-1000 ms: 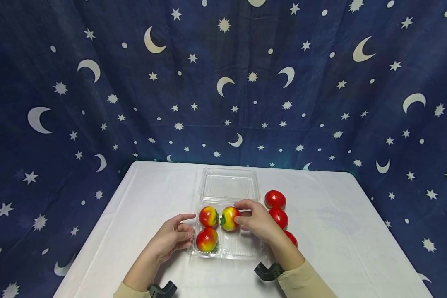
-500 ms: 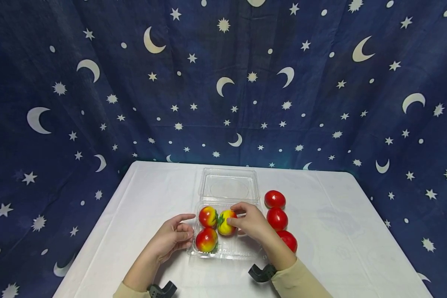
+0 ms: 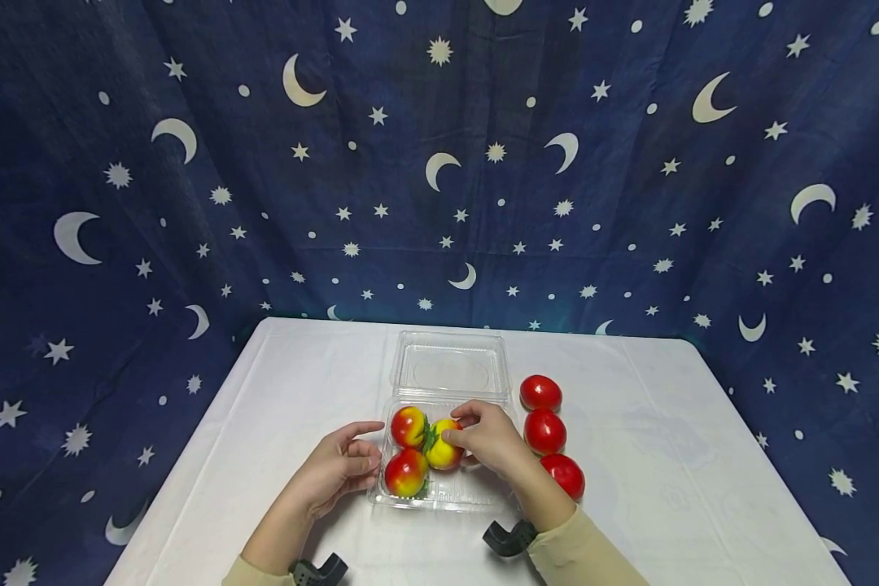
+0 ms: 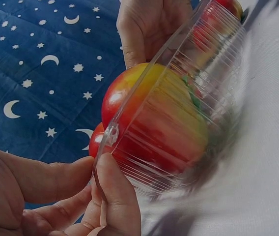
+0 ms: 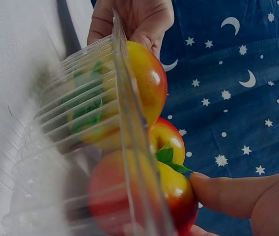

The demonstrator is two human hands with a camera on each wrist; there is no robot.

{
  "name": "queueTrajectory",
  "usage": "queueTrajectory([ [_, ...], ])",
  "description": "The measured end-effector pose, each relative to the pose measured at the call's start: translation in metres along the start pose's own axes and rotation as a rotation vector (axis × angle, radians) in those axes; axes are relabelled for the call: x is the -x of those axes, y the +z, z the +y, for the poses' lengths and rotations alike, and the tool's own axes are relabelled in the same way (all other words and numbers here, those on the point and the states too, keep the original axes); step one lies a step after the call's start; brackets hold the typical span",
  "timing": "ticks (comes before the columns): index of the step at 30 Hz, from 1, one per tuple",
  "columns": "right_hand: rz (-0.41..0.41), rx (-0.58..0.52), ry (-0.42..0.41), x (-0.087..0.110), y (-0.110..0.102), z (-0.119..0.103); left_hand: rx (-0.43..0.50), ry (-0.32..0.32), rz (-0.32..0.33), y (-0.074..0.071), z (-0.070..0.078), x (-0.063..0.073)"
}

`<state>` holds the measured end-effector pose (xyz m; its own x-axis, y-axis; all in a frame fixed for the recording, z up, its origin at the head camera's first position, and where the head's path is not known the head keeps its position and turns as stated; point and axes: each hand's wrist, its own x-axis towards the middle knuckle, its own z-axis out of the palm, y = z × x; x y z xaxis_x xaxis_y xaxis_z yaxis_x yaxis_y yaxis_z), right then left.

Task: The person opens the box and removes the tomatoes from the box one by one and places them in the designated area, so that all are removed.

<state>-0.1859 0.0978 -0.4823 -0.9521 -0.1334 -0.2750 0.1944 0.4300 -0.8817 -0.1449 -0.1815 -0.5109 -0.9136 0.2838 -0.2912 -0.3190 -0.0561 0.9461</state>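
Gently seat the fruit [image 3: 443,456] held in right hand [image 3: 492,444] fingers; the left hand [image 3: 339,465] pinches the container rim [image 3: 447,505].

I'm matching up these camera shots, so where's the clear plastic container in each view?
Head: container, low in the middle.
Left wrist: container, slanting from bottom centre to top right.
Right wrist: container, across the left and centre.
Landmark in all three: the starry curtain.
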Motion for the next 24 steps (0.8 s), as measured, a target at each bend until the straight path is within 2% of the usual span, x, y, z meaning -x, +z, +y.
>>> queueTrajectory([
  [24,-0.040,-0.069,-0.048,0.0099,-0.0080,-0.0033,0.006,-0.004,0.014,0.0011,0.0016,0.0011],
])
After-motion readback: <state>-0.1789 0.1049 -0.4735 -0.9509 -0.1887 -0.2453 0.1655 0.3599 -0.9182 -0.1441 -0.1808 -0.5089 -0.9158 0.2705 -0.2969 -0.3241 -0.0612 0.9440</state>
